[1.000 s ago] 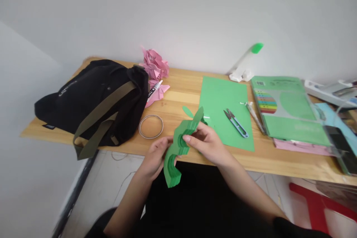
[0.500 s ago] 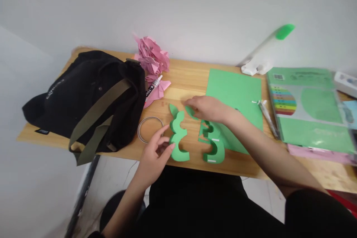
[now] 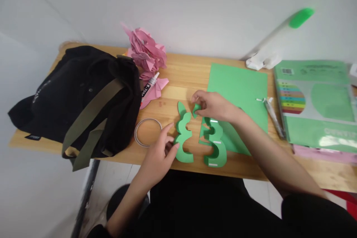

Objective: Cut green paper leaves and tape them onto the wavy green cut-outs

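Note:
On the near side of the table, my left hand (image 3: 158,156) is curled at the left edge of a wavy green paper cutout (image 3: 182,139), its thumb on the edge and index finger reaching forward. A pointed leaf shape tops this cutout. My right hand (image 3: 216,106) pinches a small green paper piece (image 3: 196,109) between thumb and fingers, above the second cutout. That second green paper cutout (image 3: 220,152) mirrors the first and carries several short white strips. Beneath it and my right forearm lies a green paper sheet (image 3: 237,85).
A black bag (image 3: 95,78) with an olive strap fills the left side. Crumpled pink paper (image 3: 147,50), a glue tube (image 3: 150,87) and a ring (image 3: 135,134) lie beside it. At right are a silvery tube (image 3: 273,117) and a green paper pack (image 3: 326,100).
My right hand has drawn its fingers together on the small green piece and raised it a little. My left hand stays at the left cutout. The camera view has shifted slightly.

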